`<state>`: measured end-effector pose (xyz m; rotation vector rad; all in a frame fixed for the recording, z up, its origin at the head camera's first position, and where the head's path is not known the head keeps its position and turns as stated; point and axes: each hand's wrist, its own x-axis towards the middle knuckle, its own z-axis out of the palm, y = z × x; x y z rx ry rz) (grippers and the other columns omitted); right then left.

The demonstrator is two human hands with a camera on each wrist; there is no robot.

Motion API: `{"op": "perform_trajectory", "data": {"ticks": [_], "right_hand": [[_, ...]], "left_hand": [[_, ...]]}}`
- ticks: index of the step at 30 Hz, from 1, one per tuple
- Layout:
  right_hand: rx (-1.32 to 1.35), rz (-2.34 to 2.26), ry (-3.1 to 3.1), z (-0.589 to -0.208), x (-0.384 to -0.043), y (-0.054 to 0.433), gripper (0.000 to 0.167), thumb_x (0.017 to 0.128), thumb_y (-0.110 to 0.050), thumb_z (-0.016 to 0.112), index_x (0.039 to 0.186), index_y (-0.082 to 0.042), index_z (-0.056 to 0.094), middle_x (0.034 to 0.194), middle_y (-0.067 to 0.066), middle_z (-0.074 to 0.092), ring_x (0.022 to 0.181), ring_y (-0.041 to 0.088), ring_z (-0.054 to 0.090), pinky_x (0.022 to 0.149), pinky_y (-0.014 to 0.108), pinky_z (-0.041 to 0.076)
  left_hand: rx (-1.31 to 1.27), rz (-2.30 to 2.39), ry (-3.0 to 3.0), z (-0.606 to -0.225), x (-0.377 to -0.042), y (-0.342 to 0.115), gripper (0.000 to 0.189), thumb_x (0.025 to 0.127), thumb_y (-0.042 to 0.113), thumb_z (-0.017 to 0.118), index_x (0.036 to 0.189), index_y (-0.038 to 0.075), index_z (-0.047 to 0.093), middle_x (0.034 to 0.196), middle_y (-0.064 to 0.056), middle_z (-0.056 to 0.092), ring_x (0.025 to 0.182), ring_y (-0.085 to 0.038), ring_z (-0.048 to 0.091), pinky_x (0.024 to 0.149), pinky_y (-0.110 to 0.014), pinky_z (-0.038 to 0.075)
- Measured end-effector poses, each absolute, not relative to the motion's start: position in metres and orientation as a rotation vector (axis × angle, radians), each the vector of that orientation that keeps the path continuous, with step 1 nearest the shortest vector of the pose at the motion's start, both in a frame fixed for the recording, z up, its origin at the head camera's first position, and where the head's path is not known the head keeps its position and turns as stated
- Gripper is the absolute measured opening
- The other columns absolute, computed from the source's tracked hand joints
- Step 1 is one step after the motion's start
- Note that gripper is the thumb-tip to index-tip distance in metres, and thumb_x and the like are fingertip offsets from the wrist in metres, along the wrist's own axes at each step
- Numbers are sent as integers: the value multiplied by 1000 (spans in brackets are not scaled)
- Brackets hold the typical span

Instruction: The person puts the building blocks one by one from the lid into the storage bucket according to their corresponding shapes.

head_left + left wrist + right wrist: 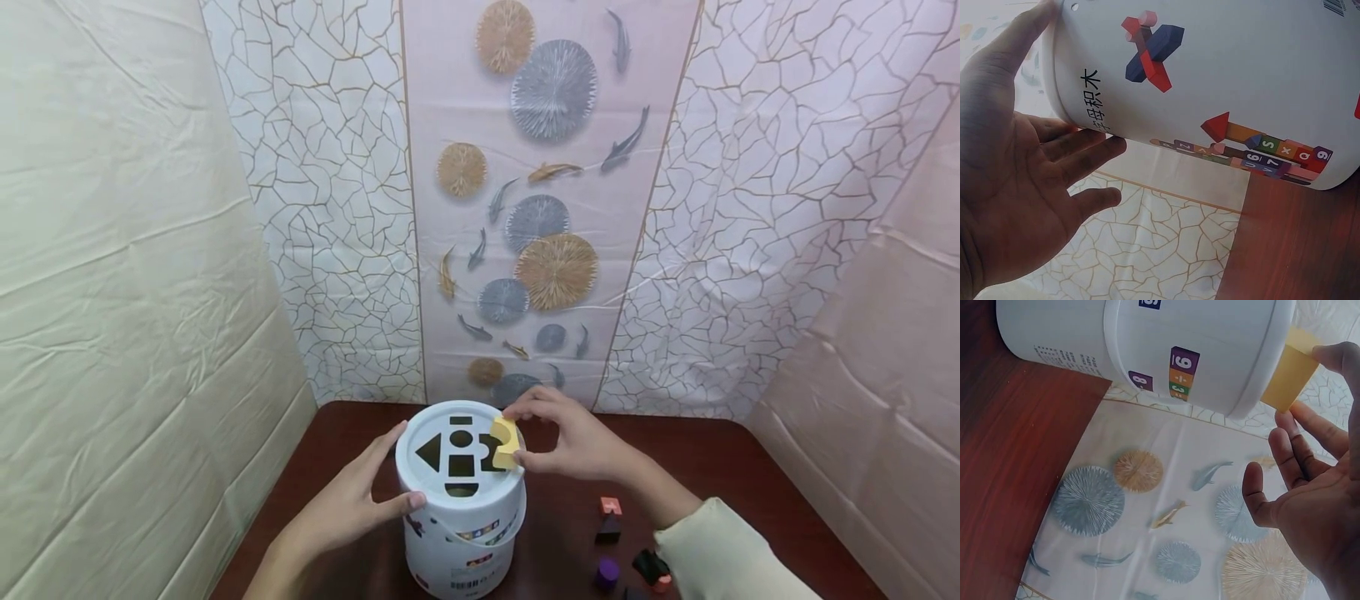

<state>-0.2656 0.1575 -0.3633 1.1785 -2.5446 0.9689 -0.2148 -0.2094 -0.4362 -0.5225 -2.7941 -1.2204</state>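
Table [558,525]: I am seeing it bearing a white bucket [444,554].
Left hand [356,500]: spreading against bucket.
Right hand [577,437]: pinching yellow notched block [512,446] at lid [423,482].

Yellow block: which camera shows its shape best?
The head view: there the yellow block shows its curved notch, as the right hand pinches it. The right wrist view shows it larger, but only plain sides; the left wrist view doesn't show it.
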Motion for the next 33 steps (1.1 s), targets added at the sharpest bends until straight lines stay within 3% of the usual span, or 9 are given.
{"op": "perform_trajectory", "data": {"ticks": [22,33], "right_hand": [[1144,902,-2599,-370,-273,144,44,91,-32,91,132,-26,78,131,-9,69,126,17,60,107,49,55],[1192,872,-2586,-378,-276,140,41,91,-32,91,129,-23,78,130,-5,71,121,17,59,103,44,55]], "left_hand": [[-472,-1271,-2809,-437,-216,-209,112,88,71,83,176,35,24,180,0,35,167,-35,36,127,-77,34],[-499,-1265,-2801,-438,-217,-209,111,90,69,83,177,34,24,180,-3,37,166,-38,37,126,-78,35]]}}
